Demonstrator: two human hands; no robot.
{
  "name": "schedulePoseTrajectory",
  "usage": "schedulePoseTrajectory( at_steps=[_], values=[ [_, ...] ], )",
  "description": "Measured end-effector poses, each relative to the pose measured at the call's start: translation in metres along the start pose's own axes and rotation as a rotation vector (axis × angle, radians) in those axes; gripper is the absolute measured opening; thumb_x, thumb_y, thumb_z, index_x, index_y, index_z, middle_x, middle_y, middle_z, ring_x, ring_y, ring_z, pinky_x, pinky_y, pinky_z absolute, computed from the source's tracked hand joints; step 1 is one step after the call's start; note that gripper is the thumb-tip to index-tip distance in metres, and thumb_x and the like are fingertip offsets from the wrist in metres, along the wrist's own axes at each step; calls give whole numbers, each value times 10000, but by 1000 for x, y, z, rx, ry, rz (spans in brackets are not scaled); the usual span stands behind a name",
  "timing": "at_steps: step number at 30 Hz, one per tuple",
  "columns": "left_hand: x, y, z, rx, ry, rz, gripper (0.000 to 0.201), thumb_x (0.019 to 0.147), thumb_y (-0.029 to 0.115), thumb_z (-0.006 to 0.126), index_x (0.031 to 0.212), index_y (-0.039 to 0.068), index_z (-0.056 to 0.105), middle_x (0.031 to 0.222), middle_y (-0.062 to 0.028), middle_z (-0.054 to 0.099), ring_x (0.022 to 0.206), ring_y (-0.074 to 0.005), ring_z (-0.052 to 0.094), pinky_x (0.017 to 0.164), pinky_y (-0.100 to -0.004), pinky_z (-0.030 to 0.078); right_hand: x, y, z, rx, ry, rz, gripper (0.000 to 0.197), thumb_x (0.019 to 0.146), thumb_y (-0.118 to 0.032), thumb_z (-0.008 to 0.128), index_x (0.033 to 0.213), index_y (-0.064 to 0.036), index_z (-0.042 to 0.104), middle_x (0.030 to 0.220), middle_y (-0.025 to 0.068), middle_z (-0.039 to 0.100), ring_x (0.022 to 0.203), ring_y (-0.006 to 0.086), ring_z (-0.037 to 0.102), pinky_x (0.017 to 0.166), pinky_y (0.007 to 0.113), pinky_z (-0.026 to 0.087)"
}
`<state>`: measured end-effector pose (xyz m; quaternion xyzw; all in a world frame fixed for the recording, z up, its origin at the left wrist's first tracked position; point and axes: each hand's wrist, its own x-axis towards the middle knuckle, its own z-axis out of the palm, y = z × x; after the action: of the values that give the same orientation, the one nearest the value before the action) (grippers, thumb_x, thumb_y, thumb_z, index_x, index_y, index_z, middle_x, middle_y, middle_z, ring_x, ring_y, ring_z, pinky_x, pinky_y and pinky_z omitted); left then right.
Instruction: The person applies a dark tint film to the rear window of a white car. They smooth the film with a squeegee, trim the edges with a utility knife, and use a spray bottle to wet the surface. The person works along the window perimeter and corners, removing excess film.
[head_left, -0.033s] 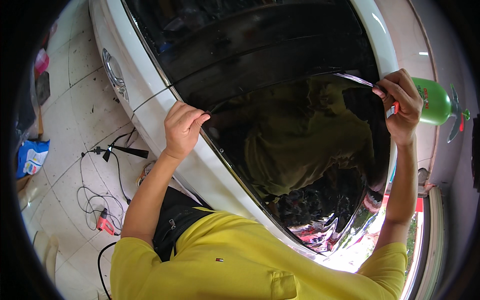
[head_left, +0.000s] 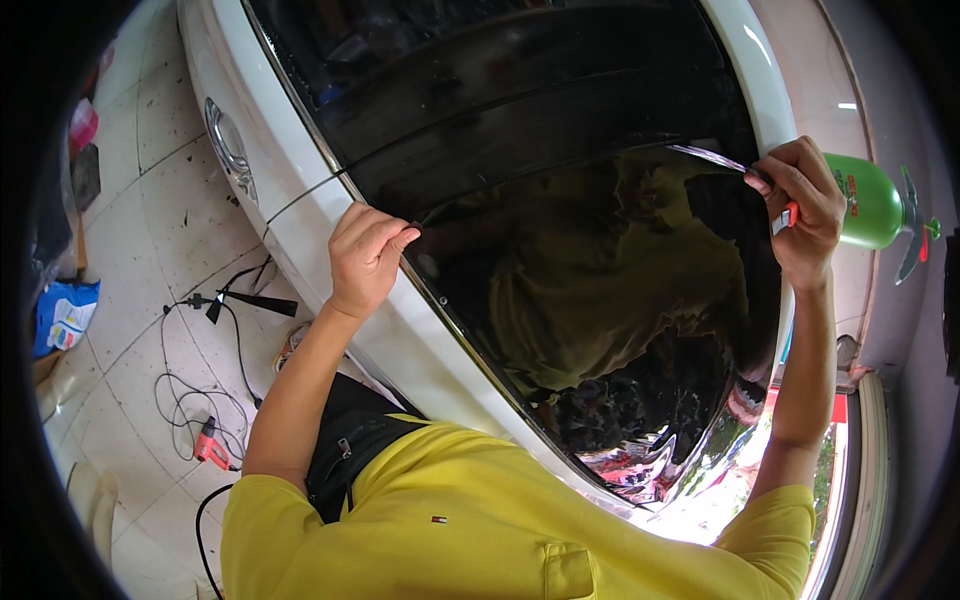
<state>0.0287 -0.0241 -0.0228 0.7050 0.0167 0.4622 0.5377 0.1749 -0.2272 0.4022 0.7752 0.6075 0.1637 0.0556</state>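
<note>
A sheet of dark, glossy window film [head_left: 620, 270] lies over the side window of a white car [head_left: 440, 330], mirroring a yellow shirt. Its lower right part is wrinkled and curls out beyond the glass. At the window's left edge my left hand [head_left: 368, 258] pinches the film's upper left corner between thumb and fingers. My right hand [head_left: 802, 215] grips the upper right corner, where the edge turns up as a pale, shiny strip [head_left: 710, 157]. Tucked in the right palm is a small red-orange tool [head_left: 788, 217], perhaps a cutter, mostly hidden by the fingers.
Beyond my right hand stands a green pump spray bottle [head_left: 865, 203]. On the tiled floor at left lie a red heat gun [head_left: 210, 446] with a looped black cord and a black nozzle-like piece [head_left: 258, 303]. A blue-and-white packet [head_left: 66, 316] sits farther left. A chrome door handle [head_left: 228, 142] juts from the car.
</note>
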Motion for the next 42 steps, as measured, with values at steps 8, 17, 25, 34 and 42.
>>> schedulePoseTrajectory(
  at_steps=[8, 17, 25, 34, 42],
  values=[
    [1, 3, 0, 73, -32, 67, 184, 887, 97, 863, 918, 41, 690, 850, -79, 688, 794, -302, 610, 677, -409, 499, 0, 4, 0, -58, 18, -32, 215, 741, 20, 897, 875, 10, 729, 787, 100, 605, 720, 267, 608, 634, 398, 470],
    [5, 14, -20, 355, -195, -94, 275, 864, 129, 876, 1029, 59, 667, 962, -96, 660, 944, -326, 607, 845, -449, 488, -30, -3, -29, -140, 251, 240, 415, 877, -56, 906, 1266, -3, 772, 891, -11, 633, 761, 59, 529, 622, 233, 424],
    [6, 65, -11, 296, -276, 410, 157, 979, -4, 787, 1075, 3, 662, 1069, -154, 667, 1013, -363, 623, 905, -492, 514, -267, -214, -23, 260, 647, 1261, 162, 1056, -167, 742, 1065, -6, 746, 825, 91, 690, 736, 141, 582, 686, 312, 520],
    [-165, 339, 151, -342, -1414, 664, 408, 925, 35, 735, 1330, 0, 694, 1354, -179, 657, 1251, -400, 614, 1063, -505, 493, -475, -473, 74, 369, 970, 2316, 308, 1062, -220, 695, 1302, -31, 729, 769, 97, 650, 713, 177, 602, 706, 354, 524],
    [-307, 507, 291, -106, -1151, 1541, 373, 920, 157, 753, 1292, 147, 760, 1457, -36, 623, 1368, -262, 558, 1017, -420, 447, -642, -604, 73, 533, 1420, 2315, 289, 1105, -217, 628, 1301, -24, 718, 775, 43, 653, 736, 121, 634, 684, 308, 519]
  ],
)
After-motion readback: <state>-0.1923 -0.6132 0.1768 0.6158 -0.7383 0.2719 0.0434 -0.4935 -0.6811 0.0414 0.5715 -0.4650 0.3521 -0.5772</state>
